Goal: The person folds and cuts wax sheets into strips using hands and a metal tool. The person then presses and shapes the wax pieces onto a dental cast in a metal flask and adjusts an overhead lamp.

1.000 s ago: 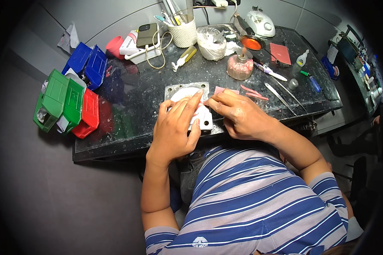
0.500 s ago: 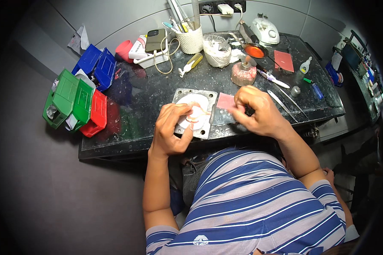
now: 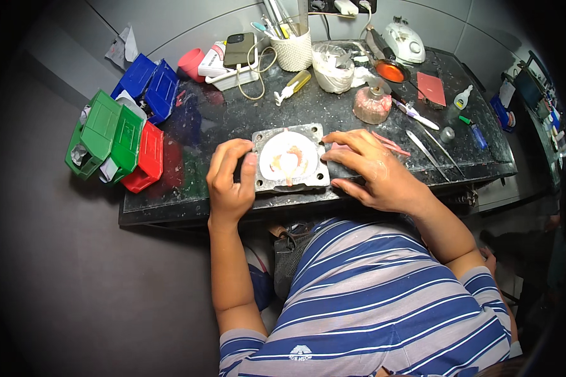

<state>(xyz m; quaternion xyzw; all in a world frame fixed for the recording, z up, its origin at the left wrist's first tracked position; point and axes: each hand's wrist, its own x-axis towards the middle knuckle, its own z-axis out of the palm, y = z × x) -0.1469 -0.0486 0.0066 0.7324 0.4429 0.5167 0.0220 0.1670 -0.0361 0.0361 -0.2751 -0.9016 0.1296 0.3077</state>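
Note:
A square metal flask point(image 3: 262, 183) with holes at its corners lies flat at the front of the bench. White plaster point(image 3: 271, 146) fills it, marked with a reddish horseshoe-shaped trace. My left hand point(image 3: 230, 182) has its curled fingertips and thumb at the flask's left edge. Against the right edge my right hand point(image 3: 374, 169) spreads its fingers, the thumb by the near corner. Part of a pink sheet point(image 3: 341, 147) shows under the right fingers, and pink strips point(image 3: 393, 144) lie just beyond that hand.
An orange-lit pan point(image 3: 391, 71), a glass burner point(image 3: 372, 107) and metal tools point(image 3: 423, 146) are at the right. A yellow-handled tool point(image 3: 294, 87), a white bag-lined pot point(image 3: 332, 69) and a holder point(image 3: 293, 53) stand behind. Coloured bins point(image 3: 146, 157) line the left edge.
The flask has turned to sit squarer to me. My left hand has moved off the plaster to the flask's left edge; my right hand has let go of the pink sheet and reached the right edge.

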